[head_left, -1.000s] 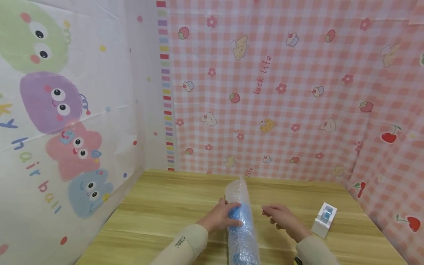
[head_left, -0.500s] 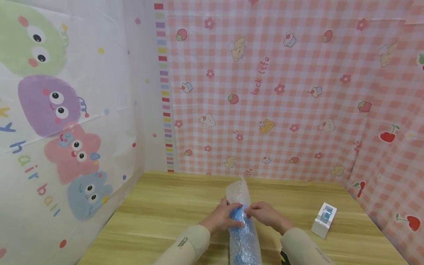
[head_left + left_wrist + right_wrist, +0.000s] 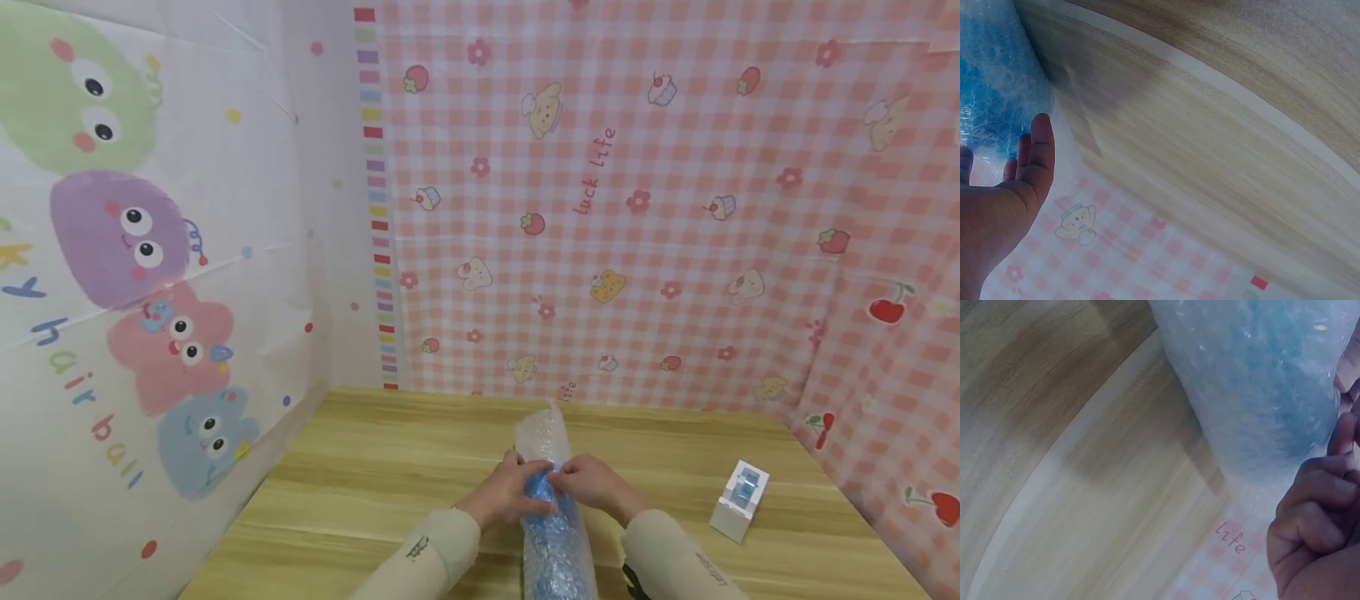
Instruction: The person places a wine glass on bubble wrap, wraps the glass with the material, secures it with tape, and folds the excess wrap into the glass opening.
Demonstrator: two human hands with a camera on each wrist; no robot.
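Note:
A long bundle in clear bubble wrap (image 3: 558, 550), blue inside, lies lengthwise on the wooden table in the head view. My left hand (image 3: 497, 496) grips its left side, thumb and fingers spread round the blue part. From the right, my right hand (image 3: 596, 483) meets the bundle, its thumb and forefinger pinching at the wrap's surface. Whether a thin strip lies between those fingertips is too small to tell. In the right wrist view the other fingers (image 3: 1307, 522) are curled. The left wrist view has the left hand (image 3: 1016, 187) against the blue-filled wrap (image 3: 997, 81).
On the right of the table (image 3: 360, 467) stands a small white box-like holder (image 3: 738, 500) with a clear blue piece in its top. A black and yellow thing (image 3: 633, 581) shows partly beside the right sleeve. Patterned cloths (image 3: 675, 250) hang behind and at both sides.
My right hand has moved left from beside the bundle and now touches its wrap. My left hand keeps its grip in the same place.

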